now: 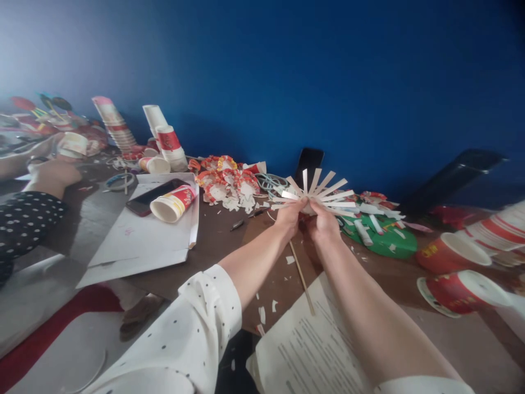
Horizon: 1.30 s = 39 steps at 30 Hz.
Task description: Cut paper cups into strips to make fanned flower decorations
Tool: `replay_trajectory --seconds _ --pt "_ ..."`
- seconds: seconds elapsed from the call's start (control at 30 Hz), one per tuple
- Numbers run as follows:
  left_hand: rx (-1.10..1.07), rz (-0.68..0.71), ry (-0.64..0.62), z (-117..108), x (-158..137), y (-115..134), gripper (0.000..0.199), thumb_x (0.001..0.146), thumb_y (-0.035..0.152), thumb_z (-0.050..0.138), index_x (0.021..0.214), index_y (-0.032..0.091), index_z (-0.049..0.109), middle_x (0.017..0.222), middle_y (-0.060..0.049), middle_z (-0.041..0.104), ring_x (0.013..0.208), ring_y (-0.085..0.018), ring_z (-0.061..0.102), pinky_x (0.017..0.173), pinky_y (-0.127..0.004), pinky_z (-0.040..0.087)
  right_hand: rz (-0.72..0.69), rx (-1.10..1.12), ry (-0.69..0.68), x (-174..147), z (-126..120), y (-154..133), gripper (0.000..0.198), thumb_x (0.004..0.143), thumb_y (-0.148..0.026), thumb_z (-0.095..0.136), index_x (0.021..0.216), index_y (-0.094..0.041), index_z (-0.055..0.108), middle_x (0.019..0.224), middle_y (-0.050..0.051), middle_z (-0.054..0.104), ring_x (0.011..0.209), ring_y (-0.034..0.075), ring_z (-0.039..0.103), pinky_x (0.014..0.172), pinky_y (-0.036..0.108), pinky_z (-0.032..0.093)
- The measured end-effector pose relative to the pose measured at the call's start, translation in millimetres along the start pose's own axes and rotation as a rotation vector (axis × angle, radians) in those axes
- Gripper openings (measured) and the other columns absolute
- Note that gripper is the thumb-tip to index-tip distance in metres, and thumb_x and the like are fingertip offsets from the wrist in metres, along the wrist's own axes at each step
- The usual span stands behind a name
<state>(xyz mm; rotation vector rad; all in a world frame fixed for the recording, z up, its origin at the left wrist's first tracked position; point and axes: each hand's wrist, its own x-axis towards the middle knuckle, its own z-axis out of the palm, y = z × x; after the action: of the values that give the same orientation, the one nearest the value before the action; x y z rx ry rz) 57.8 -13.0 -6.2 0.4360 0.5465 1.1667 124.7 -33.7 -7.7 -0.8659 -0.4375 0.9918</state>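
Note:
Between my hands is a paper cup cut into white strips that fan outward like flower petals. My left hand pinches its near left side, and my right hand grips the near right side. The thumbs almost meet at the centre, and the cup's base is mostly hidden by the fingers. Below the hands, a thin wooden stick lies on the brown table. A printed sheet is under my right forearm.
Cut paper pieces are heaped beside coiled cable. A green disc carries scraps. Paper cups lie at right; a cup and phone rest on white paper. At left, a co-worker's hands hold a cup.

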Motion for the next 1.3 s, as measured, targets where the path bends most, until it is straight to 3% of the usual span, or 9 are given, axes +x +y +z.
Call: replay_trajectory --seconds 0.17,0.33,0.47,0.57,0.73,0.83,0.9,1.1,1.3 --pt "0.009 0.077 -0.052 -0.9 -3.0 1.3 0.031 0.055 0.024 0.087 0.073 0.012 0.065 0.07 -0.003 0.068 0.064 -0.013 0.062 0.067 -0.028 0.049 0.053 0.034 0.059 -2.7 2.7 -5.0 0.03 0.06 -0.019 0.08 0.088 -0.02 0.069 0.089 0.0 0.075 0.074 0.015 0.069 0.053 0.022 0.054" --pt "0.079 0.058 -0.104 -5.4 -0.3 11.9 0.025 0.057 0.018 0.084 0.075 0.012 0.068 0.076 -0.006 0.071 0.069 -0.015 0.064 0.07 -0.029 0.049 -0.071 -0.179 -0.028 -4.1 -1.9 -12.2 0.037 0.057 -0.025 0.086 0.09 -0.018 0.071 0.086 0.001 0.075 0.075 0.018 0.069 0.055 0.025 0.055" --pt "0.02 0.132 0.067 -10.6 5.7 37.0 0.015 0.065 0.006 0.076 0.073 0.013 0.065 0.071 -0.002 0.067 0.067 -0.01 0.061 0.069 -0.023 0.046 -0.009 -0.463 -0.074 -2.6 -10.9 -21.1 0.033 0.059 -0.028 0.085 0.088 -0.018 0.073 0.071 -0.001 0.071 0.063 0.015 0.064 0.047 0.022 0.048" --pt "-0.021 0.173 0.198 -19.3 2.2 58.7 0.015 0.069 0.002 0.072 0.074 0.013 0.063 0.068 0.0 0.064 0.062 -0.007 0.057 0.063 -0.02 0.044 0.044 -0.605 -0.078 -5.0 -14.9 -30.7 0.016 0.063 -0.025 0.082 0.073 -0.018 0.071 0.06 -0.001 0.067 0.055 0.014 0.059 0.044 0.022 0.043" --pt "0.063 0.173 0.299 -35.2 -24.1 76.5 0.012 0.073 0.003 0.069 0.076 0.013 0.062 0.068 -0.001 0.065 0.056 -0.007 0.055 0.059 -0.021 0.046 0.101 -1.236 -0.393 -21.3 -7.9 -46.7 0.023 0.063 -0.028 0.082 0.049 -0.02 0.066 0.044 0.001 0.058 0.045 0.014 0.051 0.047 0.026 0.036" --pt "0.102 0.152 0.34 -39.2 -37.6 75.5 0.012 0.075 0.002 0.066 0.078 0.013 0.063 0.07 0.0 0.065 0.056 -0.006 0.056 0.058 -0.019 0.047 0.063 -1.562 -0.64 -37.2 4.3 -49.6 0.034 0.062 -0.031 0.082 0.039 -0.022 0.057 0.038 -0.001 0.052 0.045 0.014 0.05 0.05 0.027 0.036" --pt "0.122 0.168 0.352 -40.4 -41.0 72.7 0.011 0.074 0.002 0.067 0.078 0.012 0.063 0.07 0.0 0.065 0.055 -0.006 0.056 0.057 -0.019 0.047 0.004 -1.674 -0.716 -46.6 11.3 -47.0 0.029 0.06 -0.025 0.081 0.041 -0.022 0.058 0.041 -0.001 0.054 0.05 0.015 0.053 0.054 0.027 0.037" --pt "0.196 0.217 0.377 -44.6 -37.1 66.5 0.017 0.063 0.006 0.078 0.072 0.011 0.064 0.065 -0.001 0.064 0.053 -0.007 0.056 0.055 -0.021 0.049 -0.051 -1.707 -0.671 -54.1 13.7 -38.5 0.014 0.053 -0.017 0.077 0.052 -0.023 0.065 0.053 0.002 0.063 0.061 0.021 0.061 0.058 0.028 0.04" --pt "0.121 0.331 0.385 -45.9 -34.8 79.6 0.014 0.069 0.007 0.073 0.077 0.013 0.064 0.072 -0.002 0.067 0.056 -0.009 0.06 0.055 -0.02 0.051 0.036 -1.662 -0.477 -36.2 3.8 -47.5 0.029 0.069 -0.022 0.065 0.042 -0.023 0.054 0.041 0.003 0.053 0.053 0.021 0.06 0.057 0.03 0.043"
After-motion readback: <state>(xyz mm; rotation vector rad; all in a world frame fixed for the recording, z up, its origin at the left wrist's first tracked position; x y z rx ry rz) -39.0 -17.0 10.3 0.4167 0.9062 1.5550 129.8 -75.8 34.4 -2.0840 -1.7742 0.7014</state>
